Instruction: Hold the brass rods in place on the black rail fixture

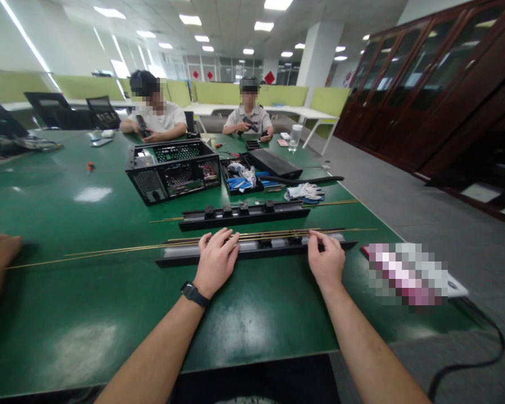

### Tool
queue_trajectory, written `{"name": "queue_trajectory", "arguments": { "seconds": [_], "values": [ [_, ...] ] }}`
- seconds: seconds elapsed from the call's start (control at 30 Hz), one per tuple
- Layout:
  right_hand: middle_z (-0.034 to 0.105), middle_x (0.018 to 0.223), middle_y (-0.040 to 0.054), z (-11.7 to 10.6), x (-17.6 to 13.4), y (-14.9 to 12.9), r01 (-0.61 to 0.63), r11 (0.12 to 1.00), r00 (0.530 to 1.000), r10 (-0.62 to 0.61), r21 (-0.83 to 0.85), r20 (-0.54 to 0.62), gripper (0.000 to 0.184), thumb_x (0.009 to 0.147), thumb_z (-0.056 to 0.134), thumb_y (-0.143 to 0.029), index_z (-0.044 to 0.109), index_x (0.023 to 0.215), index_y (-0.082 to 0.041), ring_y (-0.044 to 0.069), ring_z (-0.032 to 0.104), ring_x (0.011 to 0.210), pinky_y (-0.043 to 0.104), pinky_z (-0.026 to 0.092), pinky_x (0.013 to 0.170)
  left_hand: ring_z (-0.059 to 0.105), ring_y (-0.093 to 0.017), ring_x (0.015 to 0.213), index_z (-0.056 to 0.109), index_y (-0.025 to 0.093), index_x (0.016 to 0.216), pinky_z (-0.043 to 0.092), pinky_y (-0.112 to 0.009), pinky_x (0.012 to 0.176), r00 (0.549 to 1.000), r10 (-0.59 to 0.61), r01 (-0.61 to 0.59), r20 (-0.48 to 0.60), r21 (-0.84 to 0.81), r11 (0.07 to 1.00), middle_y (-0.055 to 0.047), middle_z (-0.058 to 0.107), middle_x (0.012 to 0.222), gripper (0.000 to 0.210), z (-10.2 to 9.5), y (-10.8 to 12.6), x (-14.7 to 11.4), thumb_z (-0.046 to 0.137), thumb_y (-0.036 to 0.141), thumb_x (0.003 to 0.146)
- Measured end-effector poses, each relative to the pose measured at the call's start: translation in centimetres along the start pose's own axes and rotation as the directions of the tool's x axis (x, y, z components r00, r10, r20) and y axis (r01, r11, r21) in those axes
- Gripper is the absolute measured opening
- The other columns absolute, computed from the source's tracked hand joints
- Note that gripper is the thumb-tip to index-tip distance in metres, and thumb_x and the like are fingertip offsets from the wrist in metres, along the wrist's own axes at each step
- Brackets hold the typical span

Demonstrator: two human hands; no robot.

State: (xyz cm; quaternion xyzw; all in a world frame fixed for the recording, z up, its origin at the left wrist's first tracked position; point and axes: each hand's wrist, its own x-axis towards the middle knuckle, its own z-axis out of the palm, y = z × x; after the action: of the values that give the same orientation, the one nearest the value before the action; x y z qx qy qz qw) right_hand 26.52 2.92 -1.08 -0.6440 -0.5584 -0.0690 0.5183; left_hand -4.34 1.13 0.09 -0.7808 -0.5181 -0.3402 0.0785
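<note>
A long black rail (252, 255) with a pale channel lies across the table in front of me, with dark blocks (294, 240) in it. Thin brass rods (130, 248) run along its top and stick out far to the left. My left hand (217, 259), with a watch on the wrist, rests on the rods and rail with fingers spread. Thumb and forefinger of my right hand (328, 261) pinch at the rods near the rail's right end. Behind it lies a second black rail (244, 217) with several blocks and more rods (332, 202).
An open computer case (172, 171), a black tray (235, 182) holding gloves, and more gloves (305, 192) lie beyond the rails. Another person's hand (0, 247) is at the left edge. Two people (160, 115) sit across the table. A white device (457, 285) with a cable lies right.
</note>
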Motion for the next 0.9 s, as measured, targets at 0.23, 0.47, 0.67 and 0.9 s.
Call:
{"name": "queue_trajectory", "arguments": {
  "seconds": [0.23, 0.47, 0.67, 0.9],
  "values": [
    [0.076, 0.096, 0.0144, -0.2, 0.4, 0.6, -0.166, 0.985, 0.986, 0.164, -0.044, -0.041, 0.04, 0.092, 0.055, -0.042, 0.079, 0.111, -0.015, 0.03, 0.067, 0.099, 0.046, 0.048, 0.098, 0.058, -0.027, 0.135, 0.066, 0.028, 0.132, 0.032, -0.052, 0.114, 1.0, -0.007, 0.007, -0.002, -0.01, 1.0, -0.01, 0.068, 0.137, 0.031, 0.0, 0.1, 0.0, 0.053, 0.031, 0.104],
    [0.078, 0.1, 0.012, -0.2, 0.0, -0.1, 0.027, 1.0, 0.999, -0.027, 0.012, 0.017, 0.032, 0.092, 0.058, -0.04, 0.077, 0.105, -0.017, 0.027, 0.07, 0.099, 0.044, 0.05, 0.099, 0.058, -0.028, 0.135, 0.066, 0.029, 0.131, 0.032, -0.052, 0.114, 1.0, -0.009, 0.009, 0.001, -0.011, 1.0, -0.01, 0.068, 0.137, 0.031, 0.0, 0.1, 0.0, 0.053, 0.031, 0.103],
    [0.078, 0.102, 0.0116, -0.4, -0.1, -0.4, 0.078, 0.996, 0.995, -0.08, 0.035, 0.065, 0.032, 0.091, 0.059, -0.04, 0.076, 0.106, -0.017, 0.027, 0.071, 0.099, 0.043, 0.05, 0.098, 0.057, -0.027, 0.136, 0.065, 0.028, 0.133, 0.031, -0.052, 0.115, 1.0, -0.007, 0.007, 0.004, -0.008, 1.0, -0.009, 0.068, 0.137, 0.031, 0.0, 0.1, 0.0, 0.053, 0.031, 0.104],
    [0.077, 0.099, 0.0132, -0.2, 0.1, 0.1, -0.102, 0.994, 0.995, 0.102, -0.036, -0.007, 0.039, 0.093, 0.055, -0.043, 0.075, 0.112, -0.016, 0.029, 0.069, 0.1, 0.048, 0.047, 0.099, 0.057, -0.028, 0.136, 0.065, 0.029, 0.132, 0.031, -0.053, 0.114, 1.0, -0.011, 0.011, 0.009, -0.004, 1.0, -0.01, 0.068, 0.137, 0.031, 0.0, 0.1, -0.1, 0.053, 0.032, 0.104]
  ]
}}
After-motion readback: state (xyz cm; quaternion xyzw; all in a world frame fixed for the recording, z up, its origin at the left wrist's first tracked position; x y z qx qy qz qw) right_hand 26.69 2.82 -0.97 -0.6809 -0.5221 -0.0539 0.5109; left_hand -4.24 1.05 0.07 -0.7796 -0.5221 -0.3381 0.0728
